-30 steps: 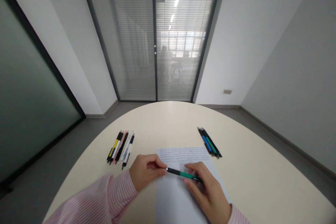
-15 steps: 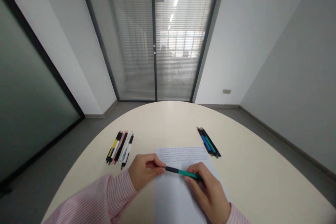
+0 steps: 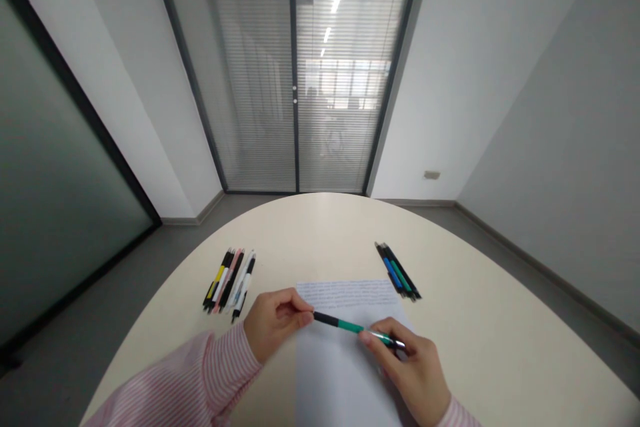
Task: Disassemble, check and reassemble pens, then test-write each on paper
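Note:
A green pen [image 3: 350, 326] with a black grip and a silvery end spans the space between my two hands, over the paper. My left hand [image 3: 278, 320] pinches its dark tip end between thumb and fingers. Around the green and silver end, my right hand [image 3: 413, 363] is closed, thumb on the near side. Beneath lies a white sheet of paper [image 3: 330, 373], with lines of handwriting across its top; my right hand covers part of its right side.
Left of the paper, several pens [image 3: 230, 283] in yellow, white, pink and black lie side by side. To the right, a few black, blue and green pens [image 3: 397, 271] form another group. The round cream table [image 3: 320, 233] curves away toward a glass partition [image 3: 295, 147] with blinds.
My right hand has slid right along the pen toward its end, showing more of the green barrel and the silvery part. The left hand has barely moved.

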Demonstrator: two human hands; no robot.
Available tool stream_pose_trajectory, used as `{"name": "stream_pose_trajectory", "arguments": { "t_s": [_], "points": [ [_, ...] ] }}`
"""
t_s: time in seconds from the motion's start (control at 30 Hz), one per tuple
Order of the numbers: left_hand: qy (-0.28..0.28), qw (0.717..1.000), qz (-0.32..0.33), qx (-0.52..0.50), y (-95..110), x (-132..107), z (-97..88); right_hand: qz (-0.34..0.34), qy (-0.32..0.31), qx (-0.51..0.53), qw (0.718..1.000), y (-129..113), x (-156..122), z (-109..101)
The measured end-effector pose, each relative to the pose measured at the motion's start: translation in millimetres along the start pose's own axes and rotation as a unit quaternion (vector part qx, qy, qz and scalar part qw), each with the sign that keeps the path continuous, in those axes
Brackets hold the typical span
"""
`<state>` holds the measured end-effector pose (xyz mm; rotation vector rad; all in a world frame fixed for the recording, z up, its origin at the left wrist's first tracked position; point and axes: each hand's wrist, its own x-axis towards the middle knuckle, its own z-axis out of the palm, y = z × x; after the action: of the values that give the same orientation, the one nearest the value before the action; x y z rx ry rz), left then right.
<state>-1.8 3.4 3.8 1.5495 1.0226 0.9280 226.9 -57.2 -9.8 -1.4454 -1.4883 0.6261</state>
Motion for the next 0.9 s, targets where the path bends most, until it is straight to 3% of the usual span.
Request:
{"name": "stream_pose_trajectory", "arguments": {
  "t_s": [0.13,0.2,0.27,0.4,0.47,0.53,0.6,0.67,0.9],
  "points": [
    [-0.02,1.0,0.012,-0.015,3,-4,5.1,0.037,0.046,0.137,0.989,-12,5,2],
    [-0.028,0.999,0.017,-0.004,7,-8,9.1,0.079,0.056,0.255,0.962,-18,9,7],
    [-0.028,0.999,0.023,0.022,10,-12,13.3,0.145,0.045,0.4,0.904,-24,16,14],
    [-0.033,0.983,0.072,0.165,7,-23,18.5,0.223,0.003,0.644,0.732,-33,38,22],
    [-0.062,0.948,0.157,0.271,-1,-28,19.0,0.241,-0.038,0.701,0.67,-38,49,24],
    [-0.111,0.895,0.256,0.348,-9,-33,18.9,0.257,-0.068,0.726,0.634,-41,58,27],
    [-0.154,0.849,0.319,0.393,-14,-36,18.8,0.263,-0.072,0.736,0.619,-42,64,30],
    [-0.184,0.821,0.342,0.419,-16,-37,18.7,0.261,-0.061,0.739,0.618,-42,68,34],
    [-0.239,0.802,0.342,0.428,-10,-31,15.2,0.253,-0.047,0.729,0.634,-38,78,35]
  ]
}}
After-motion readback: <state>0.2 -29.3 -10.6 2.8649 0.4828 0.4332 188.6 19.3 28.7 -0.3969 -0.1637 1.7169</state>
